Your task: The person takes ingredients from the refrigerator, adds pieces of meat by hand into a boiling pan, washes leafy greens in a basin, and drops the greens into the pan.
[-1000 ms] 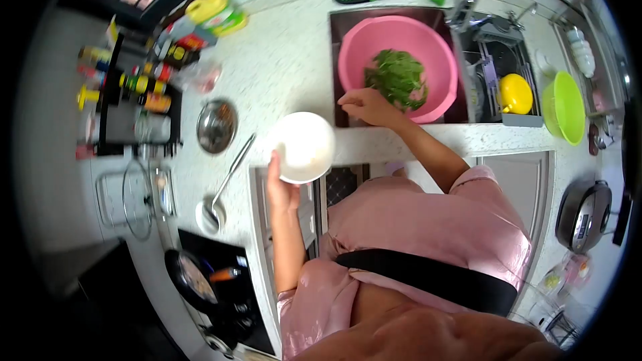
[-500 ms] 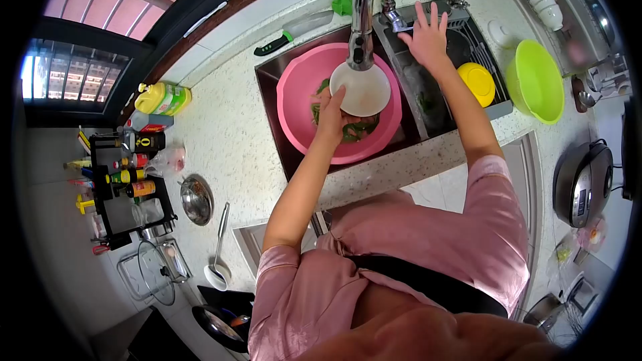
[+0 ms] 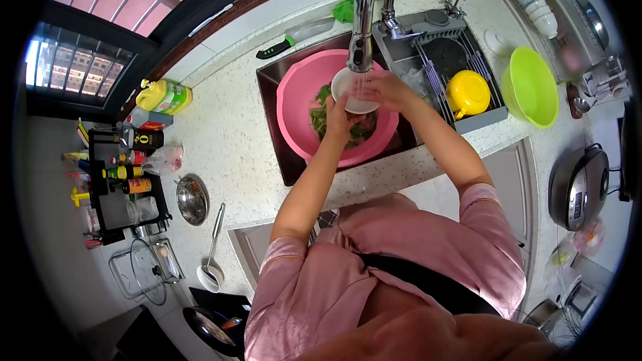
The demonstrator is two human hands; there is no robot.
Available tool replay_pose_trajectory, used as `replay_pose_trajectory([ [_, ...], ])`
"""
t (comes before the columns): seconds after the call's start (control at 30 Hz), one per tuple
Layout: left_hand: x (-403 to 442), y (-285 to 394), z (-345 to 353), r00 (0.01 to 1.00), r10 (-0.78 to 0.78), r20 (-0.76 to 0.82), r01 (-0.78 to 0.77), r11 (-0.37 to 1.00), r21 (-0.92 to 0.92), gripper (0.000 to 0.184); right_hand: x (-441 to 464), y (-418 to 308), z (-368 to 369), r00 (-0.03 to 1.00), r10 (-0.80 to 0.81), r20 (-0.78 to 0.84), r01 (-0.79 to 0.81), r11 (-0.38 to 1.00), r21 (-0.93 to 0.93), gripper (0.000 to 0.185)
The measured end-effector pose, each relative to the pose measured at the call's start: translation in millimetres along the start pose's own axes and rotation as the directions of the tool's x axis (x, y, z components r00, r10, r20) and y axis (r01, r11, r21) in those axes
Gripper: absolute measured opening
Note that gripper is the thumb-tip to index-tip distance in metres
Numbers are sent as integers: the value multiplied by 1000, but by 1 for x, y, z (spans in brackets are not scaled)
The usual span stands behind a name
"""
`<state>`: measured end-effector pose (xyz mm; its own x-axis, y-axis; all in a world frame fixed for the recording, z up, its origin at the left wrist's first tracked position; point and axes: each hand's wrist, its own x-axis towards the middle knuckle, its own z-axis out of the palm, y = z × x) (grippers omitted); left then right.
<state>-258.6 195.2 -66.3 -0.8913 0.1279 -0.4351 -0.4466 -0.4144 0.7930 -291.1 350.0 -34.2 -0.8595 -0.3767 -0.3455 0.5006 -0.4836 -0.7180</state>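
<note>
A white bowl (image 3: 342,83) is gripped at its near left edge by my left hand (image 3: 338,119), directly under the faucet (image 3: 362,47). Water streams from the spout into it. My right hand (image 3: 390,91) is at the bowl's right side, its fingers reaching over the rim into the stream; whether it grips the rim is hard to make out. Below both hands, a pink basin (image 3: 294,120) sits in the sink with green leafy vegetables (image 3: 319,115) inside. The faucet lever (image 3: 406,35) stands to the right of the spout, apart from both hands.
A knife (image 3: 294,37) with a black and green handle lies behind the sink. To the right are a yellow pot (image 3: 468,92), a drying rack (image 3: 491,83) and a green basin (image 3: 531,87). A strainer (image 3: 192,199) and a ladle (image 3: 212,274) rest on the left counter.
My right hand has left the faucet lever and come to the bowl. Water now runs from the spout. The bowl has tilted and shifted slightly left under it.
</note>
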Motion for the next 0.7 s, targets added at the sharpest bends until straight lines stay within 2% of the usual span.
replay_pose_trajectory([
  [0.13, -6, 4, 4, 1000, 16, -20, -15, 1000, 5, 30, 9, 3, -11, 997, -73, 23, 75, 988, -138, 20],
  [0.2, -5, 3, 5, 1000, 0, -17, 0, 1000, -21, 34, 24, 7, -7, 981, -173, 89, 186, 968, -169, 23],
  [0.23, -4, 4, 6, 1000, -21, -16, 20, 999, -44, 38, 27, 4, -1, 980, -180, 89, 193, 966, -170, 23],
  [0.3, -4, 7, 7, 999, -29, -15, 28, 998, -50, 39, 29, -4, 10, 991, -127, -51, 93, 895, -436, 25],
  [0.33, -5, 9, 7, 999, -38, -22, 37, 998, -59, 40, 22, -11, 12, 989, -135, -53, 99, 896, -433, 25],
  [0.4, -5, 15, 9, 999, -34, -31, 33, 998, -51, 40, 6, -21, 11, 918, -362, 163, 391, 749, -535, 24],
  [0.43, -7, 15, 7, 998, -36, -48, 34, 998, -47, 40, 8, -23, -3, 924, -316, 217, 381, 825, -418, 22],
  [0.47, -7, 14, 6, 998, -37, -54, 34, 998, -52, 40, 12, -23, -18, 925, -309, 220, 376, 827, -418, 22],
  [0.53, -5, 14, 6, 999, -38, -23, 38, 999, -20, 39, 21, -23, -43, 954, -289, -83, 284, 957, -66, 23],
  [0.57, -5, 13, 6, 999, -37, -28, 37, 999, -23, 39, 25, -24, -55, 955, -285, -80, 280, 958, -67, 23],
  [0.63, -7, 13, 8, 998, -48, -33, 46, 998, -43, 40, 32, -30, -75, 847, -324, -422, 374, 927, 39, 25],
  [0.67, -9, 14, 8, 998, -48, -40, 47, 998, -42, 40, 38, -38, -85, 850, -319, -420, 369, 928, 43, 25],
  [0.7, -10, 14, 8, 997, -60, -48, 58, 997, -45, 40, 47, -47, -99, 811, -306, -500, 360, 933, 14, 28],
])
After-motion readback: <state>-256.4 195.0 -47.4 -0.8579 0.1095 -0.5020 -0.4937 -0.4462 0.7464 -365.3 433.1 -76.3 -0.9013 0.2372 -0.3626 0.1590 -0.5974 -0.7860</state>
